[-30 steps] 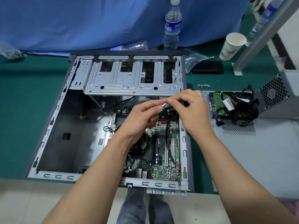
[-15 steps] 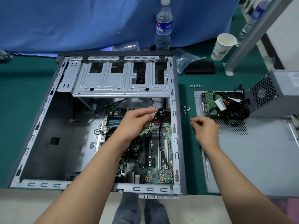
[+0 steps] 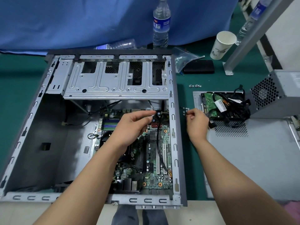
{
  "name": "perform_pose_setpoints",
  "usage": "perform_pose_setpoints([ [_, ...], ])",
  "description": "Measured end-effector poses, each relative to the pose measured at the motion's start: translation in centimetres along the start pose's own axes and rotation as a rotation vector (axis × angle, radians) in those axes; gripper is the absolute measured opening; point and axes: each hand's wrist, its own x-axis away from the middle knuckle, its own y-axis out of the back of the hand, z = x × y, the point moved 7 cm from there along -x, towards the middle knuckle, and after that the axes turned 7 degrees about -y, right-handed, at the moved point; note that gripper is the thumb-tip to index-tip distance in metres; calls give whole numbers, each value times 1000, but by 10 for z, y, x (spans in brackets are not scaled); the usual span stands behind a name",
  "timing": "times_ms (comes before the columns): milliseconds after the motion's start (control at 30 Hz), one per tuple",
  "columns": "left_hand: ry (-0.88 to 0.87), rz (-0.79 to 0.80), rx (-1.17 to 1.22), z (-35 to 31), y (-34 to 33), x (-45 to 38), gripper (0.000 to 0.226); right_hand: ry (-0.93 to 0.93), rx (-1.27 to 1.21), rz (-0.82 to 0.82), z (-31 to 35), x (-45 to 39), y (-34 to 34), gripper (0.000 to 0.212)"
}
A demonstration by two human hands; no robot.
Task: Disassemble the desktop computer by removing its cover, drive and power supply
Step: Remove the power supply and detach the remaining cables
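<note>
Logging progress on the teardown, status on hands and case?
Left hand pinching a small part over the motherboard. Right hand at the screws on the mat beside the case. Cover, drive, power supply already out.

water bottle (image 3: 161, 23) | blue label | white Chinese characters, partly legible: "标"

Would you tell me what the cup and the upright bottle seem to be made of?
Cup: likely paper, matte white with a faint print and rolled rim. Bottle: clear plastic, glossy and ribbed, with a blue label.
</note>
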Motion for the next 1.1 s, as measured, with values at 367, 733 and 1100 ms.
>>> perform_pose_setpoints([
  [367, 67, -49, -30, 11, 8, -4, 24, -13, -277, 94, 12, 21, 24, 17],
  [733, 40, -4, 280, -8, 1, 7, 6, 191, -524, 275, 103, 75, 74, 18],
  [1100, -117, -91, 191, -56, -19, 23, 4, 218, -283, 532, 124, 102, 67, 5],
])
